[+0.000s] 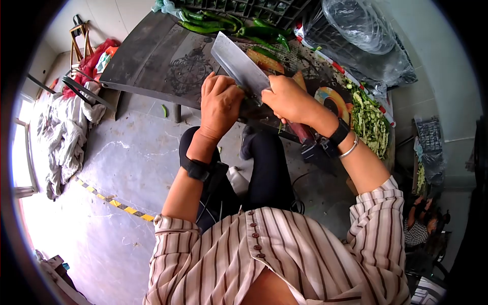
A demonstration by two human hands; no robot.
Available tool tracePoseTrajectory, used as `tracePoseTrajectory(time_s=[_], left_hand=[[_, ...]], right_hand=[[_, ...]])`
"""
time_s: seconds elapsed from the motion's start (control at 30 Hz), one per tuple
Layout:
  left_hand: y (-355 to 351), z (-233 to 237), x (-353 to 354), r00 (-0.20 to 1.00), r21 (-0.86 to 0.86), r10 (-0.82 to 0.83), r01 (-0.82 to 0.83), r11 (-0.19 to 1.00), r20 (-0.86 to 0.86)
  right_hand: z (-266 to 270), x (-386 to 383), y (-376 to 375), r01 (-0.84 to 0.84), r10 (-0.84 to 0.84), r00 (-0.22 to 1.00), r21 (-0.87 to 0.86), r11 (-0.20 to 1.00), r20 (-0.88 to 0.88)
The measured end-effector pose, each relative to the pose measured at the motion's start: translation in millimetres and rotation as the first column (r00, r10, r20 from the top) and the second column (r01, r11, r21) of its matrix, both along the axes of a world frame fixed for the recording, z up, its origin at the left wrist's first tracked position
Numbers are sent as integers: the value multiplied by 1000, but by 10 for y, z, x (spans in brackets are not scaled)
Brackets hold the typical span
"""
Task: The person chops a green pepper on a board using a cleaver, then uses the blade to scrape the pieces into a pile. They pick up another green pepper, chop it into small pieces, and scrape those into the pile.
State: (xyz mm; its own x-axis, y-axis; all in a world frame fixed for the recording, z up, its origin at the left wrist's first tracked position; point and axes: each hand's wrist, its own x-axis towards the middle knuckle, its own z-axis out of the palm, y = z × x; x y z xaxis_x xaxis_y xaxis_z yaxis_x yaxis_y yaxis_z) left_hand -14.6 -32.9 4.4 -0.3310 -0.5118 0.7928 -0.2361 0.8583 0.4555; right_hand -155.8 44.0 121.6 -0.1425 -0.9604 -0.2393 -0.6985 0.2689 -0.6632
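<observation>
My right hand (292,99) is closed around a cleaver (241,66). Its broad metal blade slants up and to the left over the edge of the dark table (152,61). Close beside the blade, my left hand (222,101) is closed with its fingers curled down. A bit of green shows by its fingertips, but what it holds is mostly hidden. Whole long green peppers (211,24) lie beyond the blade, with more peppers (264,34) to their right. A heap of sliced green pieces (370,122) covers the right end of the table.
A black plastic crate (254,9) stands at the table's back. Clear and dark plastic bags (361,35) lie at the back right. A fallen green pepper (164,111) is on the floor. Grey cloth (71,132) is heaped at left. Another person (419,223) is at far right.
</observation>
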Motion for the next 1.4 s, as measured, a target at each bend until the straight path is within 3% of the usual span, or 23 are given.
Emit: tracePoseTrajectory(time_s=[0.2,0.23,0.27,0.33,0.47,0.5,0.53,0.6,0.67,0.8,0.93,1.0,1.07,1.2,1.27,1.4], left_hand=[[5,-8,-4,1000,9,12,-12,1000,-1],[-3,-6,-12,1000,0,13,-13,1000,-9],[1,6,-14,1000,6,15,-15,1000,-7],[2,13,-4,1000,8,16,-16,1000,7],[0,45,40,1000,-8,12,-12,1000,12],[9,44,49,1000,24,8,-9,1000,29],[10,40,50,999,59,3,-6,998,47],[1,14,55,999,34,13,-14,999,50],[-8,6,56,997,17,-11,10,1000,71],[10,72,50,998,2,-42,42,999,51],[76,180,118,999,129,-44,41,991,17],[93,260,191,990,47,73,-79,996,124],[102,308,279,984,61,82,-93,994,158],[118,346,398,943,52,210,-231,972,259],[196,364,416,858,-69,349,-350,934,376],[480,382,416,828,-72,271,-271,960,492]], right_hand=[[22,13,-173,-126,129,992,123,984,-14],[-140,8,-216,-261,239,947,-79,962,-216],[-92,68,-278,-171,173,966,27,985,-192],[-105,103,-338,-224,202,929,-37,974,-309],[-246,-69,-281,-290,196,907,-214,933,-373],[-171,-77,-167,-53,19,989,-232,971,-144],[-106,-110,-54,184,-170,981,-192,964,90],[-178,-338,158,305,-199,886,-203,931,419],[-183,-492,454,430,-268,781,-176,885,564],[-260,-527,976,563,-374,632,-70,824,678],[-455,-468,1312,654,-415,440,33,755,796],[-489,-448,1432,648,-411,406,59,759,816],[-490,-419,1525,660,-450,337,134,740,827],[-549,-427,1648,638,-456,337,156,754,824],[-582,-404,1683,634,-457,320,170,754,830],[-646,-353,1694,630,-426,260,183,755,867]])
